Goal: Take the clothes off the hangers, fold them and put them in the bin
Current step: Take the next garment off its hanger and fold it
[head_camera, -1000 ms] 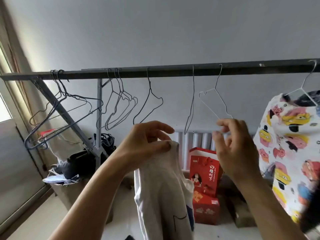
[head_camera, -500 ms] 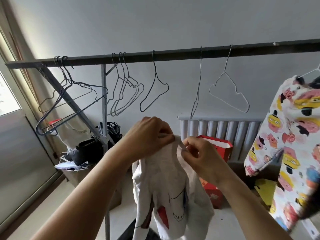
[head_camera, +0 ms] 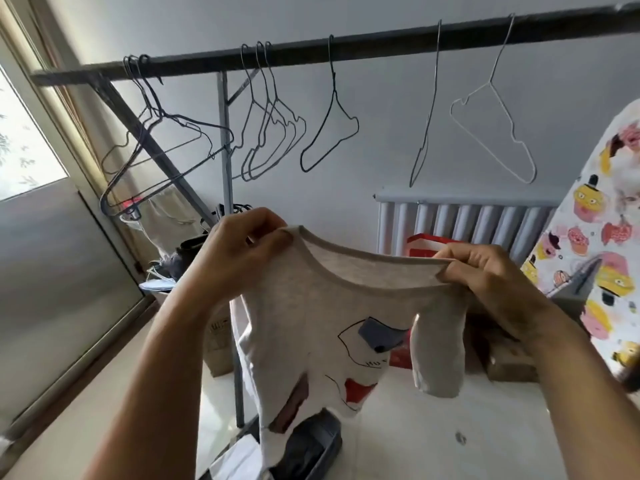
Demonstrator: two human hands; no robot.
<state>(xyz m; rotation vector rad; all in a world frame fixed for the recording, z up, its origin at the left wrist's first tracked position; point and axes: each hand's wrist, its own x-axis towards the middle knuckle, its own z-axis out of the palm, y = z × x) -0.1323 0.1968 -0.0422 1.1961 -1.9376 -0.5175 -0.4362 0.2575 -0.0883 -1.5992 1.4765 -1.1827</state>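
I hold the grey shirt (head_camera: pixel 332 317) up in front of me, below the rail (head_camera: pixel 381 46). My left hand (head_camera: pixel 242 251) pinches one shoulder, my right hand (head_camera: pixel 485 275) the other; the neckline stretches between them.

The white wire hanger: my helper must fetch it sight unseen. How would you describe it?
Find the dark rail across the room. Toward its right end, above the ribbed radiator and left of the cartoon-print garment, hangs the white wire hanger. It alone is pale and shows its full triangle; its left neighbour hangs edge-on, and the other hangers are dark.
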